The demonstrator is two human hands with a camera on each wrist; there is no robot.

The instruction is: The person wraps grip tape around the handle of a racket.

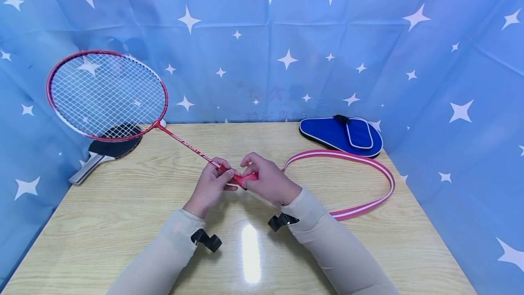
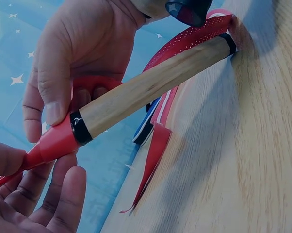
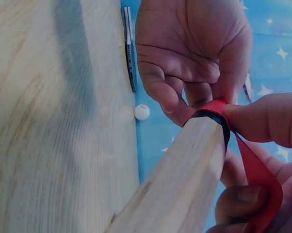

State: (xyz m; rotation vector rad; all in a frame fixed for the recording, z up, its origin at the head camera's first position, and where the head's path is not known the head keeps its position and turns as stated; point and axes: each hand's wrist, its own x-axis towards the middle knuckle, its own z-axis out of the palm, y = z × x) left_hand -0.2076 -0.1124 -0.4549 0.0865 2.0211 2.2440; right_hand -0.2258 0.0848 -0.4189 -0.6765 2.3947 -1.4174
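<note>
A red badminton racket points up and left, its strung head raised above the table. My left hand holds it where the shaft widens into the red cone, thumb on top. The bare wooden handle has black bands at both ends. My right hand presses its thumb at the cone by the upper black band, its other fingers curled round a red strip of grip tape. The tape's long tail, pink with a white stripe, loops over the table to the right. In the head view, my right hand and forearm hide the handle.
A black table tennis bat lies at the left, partly behind the racket head. Beside it sits a white ball. A blue zipped bat case lies at the back right. Blue star-patterned cloth hangs round the table.
</note>
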